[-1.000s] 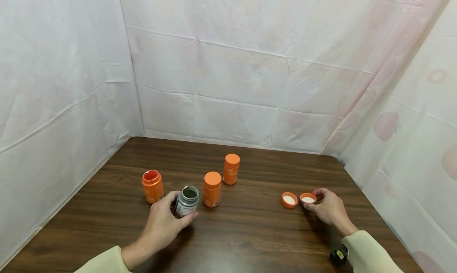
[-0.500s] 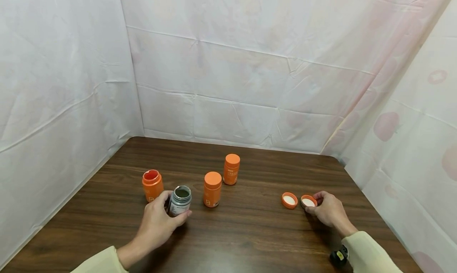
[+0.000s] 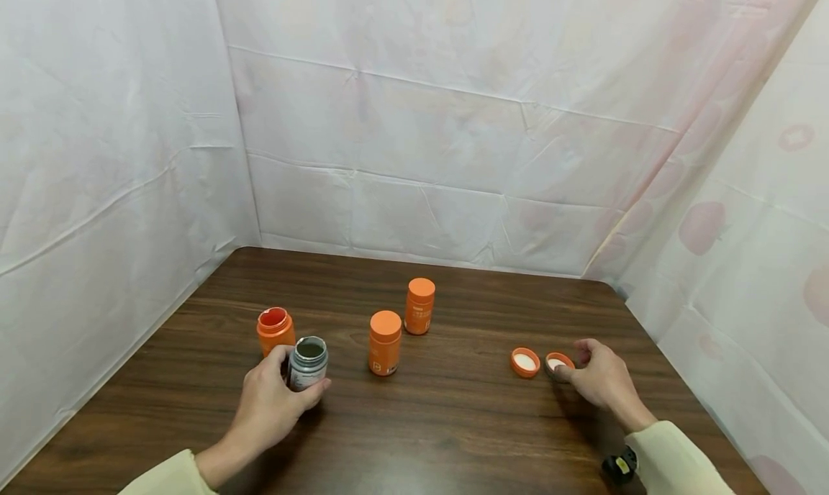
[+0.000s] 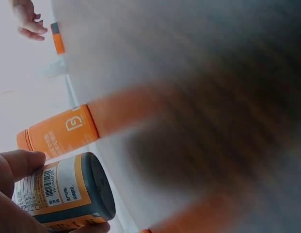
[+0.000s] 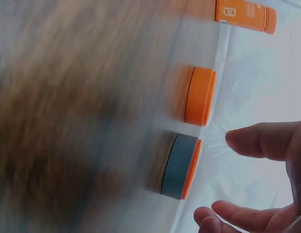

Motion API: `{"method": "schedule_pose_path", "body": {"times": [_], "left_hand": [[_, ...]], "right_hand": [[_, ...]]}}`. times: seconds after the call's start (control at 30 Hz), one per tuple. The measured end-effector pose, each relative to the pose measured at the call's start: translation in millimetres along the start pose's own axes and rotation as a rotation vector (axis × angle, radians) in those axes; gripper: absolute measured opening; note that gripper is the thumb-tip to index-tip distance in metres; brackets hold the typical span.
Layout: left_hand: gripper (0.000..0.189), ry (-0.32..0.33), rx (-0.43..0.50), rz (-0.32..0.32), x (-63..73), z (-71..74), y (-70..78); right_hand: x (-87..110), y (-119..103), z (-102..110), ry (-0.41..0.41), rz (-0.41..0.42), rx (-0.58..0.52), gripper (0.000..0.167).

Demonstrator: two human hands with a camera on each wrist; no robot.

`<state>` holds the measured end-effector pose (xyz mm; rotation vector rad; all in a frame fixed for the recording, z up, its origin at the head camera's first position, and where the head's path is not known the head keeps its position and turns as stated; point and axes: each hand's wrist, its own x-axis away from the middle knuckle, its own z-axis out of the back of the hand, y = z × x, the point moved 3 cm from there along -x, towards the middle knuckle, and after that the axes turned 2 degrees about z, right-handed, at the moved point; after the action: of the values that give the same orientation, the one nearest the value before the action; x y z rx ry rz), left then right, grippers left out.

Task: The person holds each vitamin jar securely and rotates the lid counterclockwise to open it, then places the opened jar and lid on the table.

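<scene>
My left hand [image 3: 265, 401] grips a dark grey jar [image 3: 307, 371] round its side, its mouth uncovered. In the left wrist view a printed label and the base of this jar [image 4: 63, 189] show, the base seemingly lifted off the table. Just behind the hand stands an uncapped orange jar [image 3: 275, 332], partly hidden. On the right, a grey lid [image 5: 179, 167] with an orange inner rim lies upside down, white inside. My right hand [image 3: 602, 380] hovers beside that lid, thumb and fingers spread apart, touching nothing in the right wrist view. An orange lid [image 3: 525, 362] lies upside down just left of it.
Two capped orange jars [image 3: 385, 344] stand upright mid-table, one farther back [image 3: 419, 308]. A black device [image 3: 619, 466] sits at my right sleeve. Pale patterned sheets [image 3: 414, 142] hang behind and along both sides of the brown table [image 3: 453, 423].
My left hand has carried the grey jar leftward, in front of the uncapped orange jar. The right hand has let go of the grey lid, which now lies on the table.
</scene>
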<state>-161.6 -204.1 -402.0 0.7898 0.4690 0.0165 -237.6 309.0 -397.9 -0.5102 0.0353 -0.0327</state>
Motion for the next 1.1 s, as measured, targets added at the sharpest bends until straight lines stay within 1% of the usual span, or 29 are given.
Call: {"method": "schedule_pose_path", "body": {"times": [0.13, 0.37, 0.6, 0.73, 1.1], "left_hand": [[0.059, -0.003, -0.014, 0.025, -1.7, 3.8, -4.5], [0.061, -0.023, -0.043, 0.085, -4.5, 10.7, -16.0], [0.067, -0.085, -0.067, 0.162, -6.2, 14.8, -29.1], [0.071, -0.108, -0.068, 0.185, -8.2, 16.2, -33.9], [0.08, -0.123, -0.068, 0.238, -9.4, 20.0, -41.4]], "right_hand": [[8.0, -6, -1, 0.028, 0.037, 0.005, 0.074], [20.3, -23, 1, 0.103, 0.118, 0.009, 0.066], [28.9, -36, 2, 0.151, 0.162, 0.011, 0.062], [33.0, -42, 0, 0.164, 0.173, 0.001, 0.06], [37.2, -50, -3, 0.154, 0.185, -0.019, 0.059]]}}
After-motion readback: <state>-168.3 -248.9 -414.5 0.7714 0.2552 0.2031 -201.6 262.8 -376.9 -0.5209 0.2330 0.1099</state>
